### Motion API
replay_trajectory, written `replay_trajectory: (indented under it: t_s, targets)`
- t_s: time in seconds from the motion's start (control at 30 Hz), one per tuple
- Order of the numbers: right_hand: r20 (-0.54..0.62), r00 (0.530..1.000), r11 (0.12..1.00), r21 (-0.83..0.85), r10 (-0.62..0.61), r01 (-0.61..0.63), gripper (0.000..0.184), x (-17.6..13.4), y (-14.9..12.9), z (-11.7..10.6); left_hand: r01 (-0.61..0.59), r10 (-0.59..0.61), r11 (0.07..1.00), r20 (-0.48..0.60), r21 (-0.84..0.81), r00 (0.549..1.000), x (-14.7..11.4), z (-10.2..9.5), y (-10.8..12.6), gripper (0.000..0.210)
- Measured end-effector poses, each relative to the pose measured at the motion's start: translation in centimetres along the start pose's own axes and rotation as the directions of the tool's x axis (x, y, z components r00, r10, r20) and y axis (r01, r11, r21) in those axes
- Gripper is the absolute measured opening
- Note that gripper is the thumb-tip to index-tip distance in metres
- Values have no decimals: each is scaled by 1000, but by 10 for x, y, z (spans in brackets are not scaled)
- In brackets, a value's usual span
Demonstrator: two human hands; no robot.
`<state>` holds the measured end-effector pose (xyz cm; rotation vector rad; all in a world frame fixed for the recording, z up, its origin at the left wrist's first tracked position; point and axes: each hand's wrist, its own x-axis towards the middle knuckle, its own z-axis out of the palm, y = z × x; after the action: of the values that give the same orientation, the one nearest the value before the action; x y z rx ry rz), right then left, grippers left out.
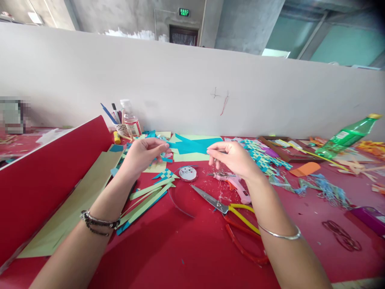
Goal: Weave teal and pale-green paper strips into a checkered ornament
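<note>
My left hand (148, 152) is raised over the table with thumb and index finger pinched together. Across from it, my right hand (230, 156) has its fingers in a similar pinch. What either pinch holds, if anything, is too small to make out. Behind both hands lies blue paper (192, 145) on pale green sheets. Between and below them are a round white lid (187, 173) and a thin curved strip (177, 204). A pink glue gun (237, 186) and scissors (210, 198) with yellow and red handles lie near my right forearm. Green paper strips (150, 196) lie near my left.
A clear bottle (130, 120) and a pen cup (122, 129) stand at the back left. A red partition (54, 180) edges the left side. Blue checkered woven paper (261, 154), a tilted green bottle (345, 136) and an orange paper piece (305, 169) lie to the right.
</note>
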<state>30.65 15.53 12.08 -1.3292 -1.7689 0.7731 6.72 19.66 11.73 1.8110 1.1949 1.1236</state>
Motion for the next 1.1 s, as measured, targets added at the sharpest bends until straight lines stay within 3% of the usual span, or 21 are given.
replay_trajectory:
  t_s: [0.1, 0.33, 0.57, 0.93, 1.1]
  targets:
    - [-48, 999, 998, 50, -26, 28, 18, 1, 3, -2, 1, -1, 1000, -23, 6, 1000, 1, 0, -1, 21]
    - [-103, 994, 984, 175, 42, -24, 22, 2, 6, -6, -3, 2, 999, -49, -37, 999, 7, -1, -11, 21]
    - [-95, 994, 987, 152, 59, -45, 21, 4, 9, -7, 52, -58, 995, -65, -83, 996, 7, 1, -11, 17]
    - [-90, 995, 976, 214, 51, -31, 19, 5, 15, -11, 25, -37, 992, -89, -125, 995, 7, -1, -9, 14]
    - [-140, 990, 988, 142, -34, 54, 19, 4, 13, -10, 46, -60, 989, -103, -138, 993, 7, -2, -7, 11]
